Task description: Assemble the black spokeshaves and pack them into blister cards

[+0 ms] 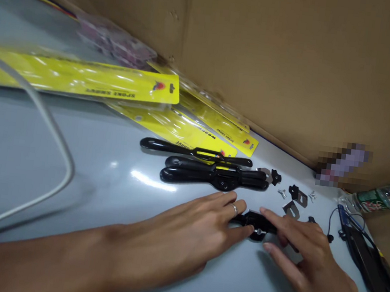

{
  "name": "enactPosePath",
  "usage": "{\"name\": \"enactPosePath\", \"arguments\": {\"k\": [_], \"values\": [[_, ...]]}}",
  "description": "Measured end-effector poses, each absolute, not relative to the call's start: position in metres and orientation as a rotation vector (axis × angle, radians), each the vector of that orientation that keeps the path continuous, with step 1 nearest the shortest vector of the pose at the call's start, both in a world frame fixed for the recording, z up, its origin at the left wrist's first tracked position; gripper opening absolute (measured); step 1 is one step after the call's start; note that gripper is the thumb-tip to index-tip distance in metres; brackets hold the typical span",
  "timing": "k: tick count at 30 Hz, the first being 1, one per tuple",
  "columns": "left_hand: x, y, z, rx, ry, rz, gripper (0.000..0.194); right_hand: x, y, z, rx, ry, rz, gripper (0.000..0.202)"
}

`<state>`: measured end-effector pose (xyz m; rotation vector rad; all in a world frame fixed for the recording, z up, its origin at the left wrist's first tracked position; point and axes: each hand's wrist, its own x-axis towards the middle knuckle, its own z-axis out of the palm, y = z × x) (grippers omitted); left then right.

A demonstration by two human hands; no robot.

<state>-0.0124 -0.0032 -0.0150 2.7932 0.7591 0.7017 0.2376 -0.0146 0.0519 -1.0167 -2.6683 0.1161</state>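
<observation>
Tbl far edge runs along brown cardboard; flat surface spans L side & near side btwn hands. White cable loops over L part. Blk spokeshave sits R of ctr, just below other blk shaves: glossy, silvery bit mid-body, ends mostly hidden. L hand: fingers bent over its L end, thumb on body, grasping. R hand: index tip at upper edge, thumb apart; can't tell if gripping. Nearby: flat metal blades, silvery wing screws. Yellow pkgs: shiny clear plastic fronts.
</observation>
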Motion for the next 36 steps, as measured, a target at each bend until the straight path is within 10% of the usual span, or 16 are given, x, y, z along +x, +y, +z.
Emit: {"name": "enactPosePath", "arguments": {"k": [5, 11, 17, 22, 29, 36], "values": [[-0.011, -0.003, -0.015, 2.814, 0.767, 0.667, 0.060, 0.238, -0.013, 0.054, -0.939, -2.579, 0.021, 0.048], [-0.012, -0.003, -0.012, 2.787, 0.760, 0.667, 0.064, 0.238, -0.016, 0.052, -1.020, -2.539, 0.069, 0.010], [-0.013, -0.003, -0.014, 2.766, 0.758, 0.675, 0.069, 0.232, -0.018, 0.056, -0.965, -2.581, 0.244, 0.052], [-0.014, -0.004, -0.013, 2.760, 0.762, 0.650, 0.068, 0.231, -0.017, 0.047, -1.079, -2.437, 0.036, 0.014], [-0.014, -0.005, -0.013, 2.761, 0.767, 0.650, 0.072, 0.230, -0.031, 0.053, -1.012, -2.562, 0.433, 0.052], [-0.014, -0.005, -0.012, 2.734, 0.784, 0.660, 0.068, 0.229, -0.027, 0.045, -1.119, -2.561, -0.013, 0.030]]}}
